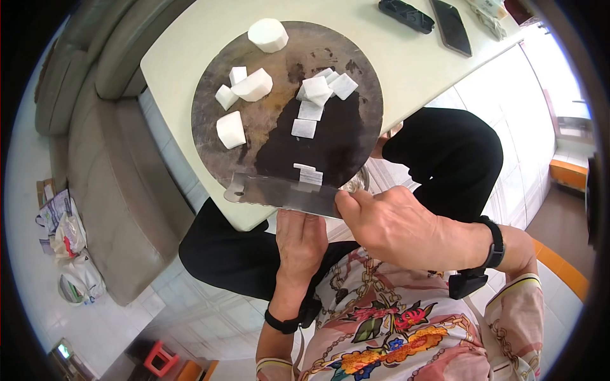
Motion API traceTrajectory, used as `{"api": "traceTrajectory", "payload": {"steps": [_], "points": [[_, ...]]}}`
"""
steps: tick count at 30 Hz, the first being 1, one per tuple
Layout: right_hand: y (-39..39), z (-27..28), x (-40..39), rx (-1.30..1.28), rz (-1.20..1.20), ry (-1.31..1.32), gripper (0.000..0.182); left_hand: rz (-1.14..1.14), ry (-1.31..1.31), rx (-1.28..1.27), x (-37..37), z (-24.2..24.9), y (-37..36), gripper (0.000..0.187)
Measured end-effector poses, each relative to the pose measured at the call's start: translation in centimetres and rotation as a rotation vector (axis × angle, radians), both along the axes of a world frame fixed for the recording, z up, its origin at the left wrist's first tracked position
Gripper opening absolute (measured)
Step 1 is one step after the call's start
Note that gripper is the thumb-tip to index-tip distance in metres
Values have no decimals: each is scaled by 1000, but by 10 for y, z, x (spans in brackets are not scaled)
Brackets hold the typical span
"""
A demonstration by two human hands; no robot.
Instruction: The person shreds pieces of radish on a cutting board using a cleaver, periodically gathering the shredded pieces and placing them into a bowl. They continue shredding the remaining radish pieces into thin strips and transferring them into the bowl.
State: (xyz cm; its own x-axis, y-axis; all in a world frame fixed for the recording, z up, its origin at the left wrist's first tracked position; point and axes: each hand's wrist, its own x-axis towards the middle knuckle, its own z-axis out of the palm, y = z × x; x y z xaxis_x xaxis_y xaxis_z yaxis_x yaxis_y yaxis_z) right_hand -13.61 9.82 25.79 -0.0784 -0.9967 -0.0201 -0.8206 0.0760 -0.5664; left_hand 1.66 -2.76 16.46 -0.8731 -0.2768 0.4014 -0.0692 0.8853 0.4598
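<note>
My right hand (pixel 394 225) is closed around the handle end of a cleaver (pixel 279 194), whose broad blade lies across the near edge of a round dark cutting board (pixel 267 149). Just below the blade is my left hand (pixel 301 238), its fingertips hidden behind the metal, so its grip cannot be made out. Thin white slices (pixel 309 174) stand at the blade's far side. Farther up the board are flat white pieces (pixel 304 128) in a row and a small pile (pixel 318 90). Thicker white chunks (pixel 230 129) and a round white piece (pixel 268 35) sit on the left and far side.
The board rests on a pale table (pixel 400 76). At its far right lie a phone (pixel 452 26) and a black case (pixel 406 15). A grey sofa (pixel 121 165) stands left, with plastic bags (pixel 81 276) on the floor and a red stool (pixel 161 359) behind.
</note>
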Motion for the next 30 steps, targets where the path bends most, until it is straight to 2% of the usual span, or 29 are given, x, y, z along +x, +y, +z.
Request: {"api": "traceTrajectory", "payload": {"steps": [9, 11, 14, 18, 24, 25, 26, 27, 28, 29, 30], "points": [[-2, 0, -1, 28, -7, 23, 31, 0, 7, -21, -1, -3, 2, 36], [-2, -2, -1, 29, -8, 10, 31, 7, 17, -15, -2, 0, 3, 26], [1, -1, -2, 19, -3, 17, 32, 4, 4, -31, -3, 3, 2, 24], [6, 4, -1, 24, 4, 26, 33, -6, 1, 7, 0, -1, 1, 32], [0, -1, 4, 53, 8, 137, 36, 19, -29, 8, 9, -8, 0, 19], [-2, -11, 9, -14, -10, 173, 36, 5, -15, -2, 9, -8, -1, 15], [-7, -15, 12, 58, -40, 146, 37, -17, -2, -10, 9, -13, -3, 14], [-7, -22, 12, -29, -65, 113, 28, -15, -14, 18, 10, -14, -2, 17], [-10, -30, 11, -83, -68, 52, 18, -16, -12, 45, 7, -14, -3, 31], [-12, -42, 16, -84, -122, 92, 12, -18, 15, 37, 2, -9, -1, 31], [-12, -48, 17, -89, -130, 61, 16, -40, 32, -54, 3, -7, -3, 33]]}}
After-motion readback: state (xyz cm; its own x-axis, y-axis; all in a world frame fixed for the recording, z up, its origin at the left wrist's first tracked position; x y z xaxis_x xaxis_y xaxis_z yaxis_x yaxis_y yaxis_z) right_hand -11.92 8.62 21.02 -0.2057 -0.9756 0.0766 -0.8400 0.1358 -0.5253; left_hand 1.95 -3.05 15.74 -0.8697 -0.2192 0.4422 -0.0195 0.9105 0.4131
